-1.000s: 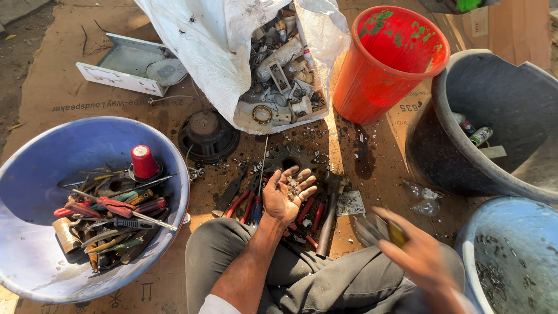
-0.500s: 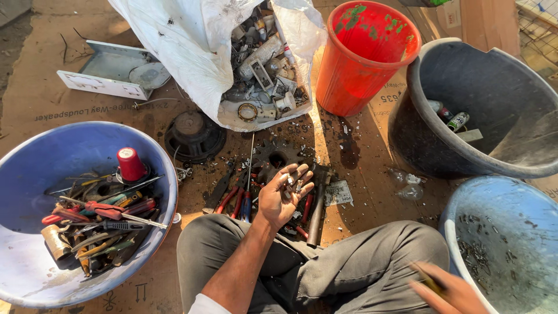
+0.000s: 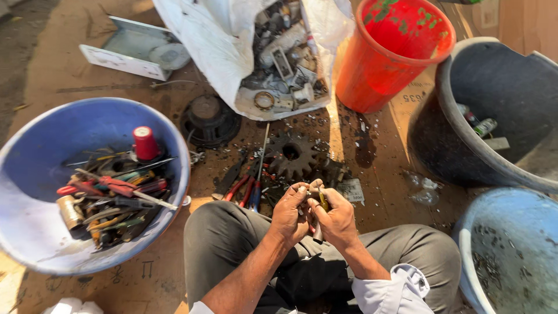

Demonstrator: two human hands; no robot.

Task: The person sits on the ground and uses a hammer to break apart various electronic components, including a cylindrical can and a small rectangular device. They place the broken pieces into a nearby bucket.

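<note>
Right hand (image 3: 336,218) has joined left hand (image 3: 289,214), hiding small parts (image 3: 314,197).

The person sits at six o'clock, left hand (image 3: 289,214) and right hand (image 3: 334,216) touching over the lap around small metal parts (image 3: 314,196). Pliers (image 3: 247,187) lie just beyond the knees, a gear (image 3: 292,155) past them. A basin of hand tools (image 3: 40,232) sits at nine, an open sack of scrap (image 3: 221,52) at twelve, a bucket (image 3: 372,75) at one, two tubs (image 3: 447,151) at three.
</note>
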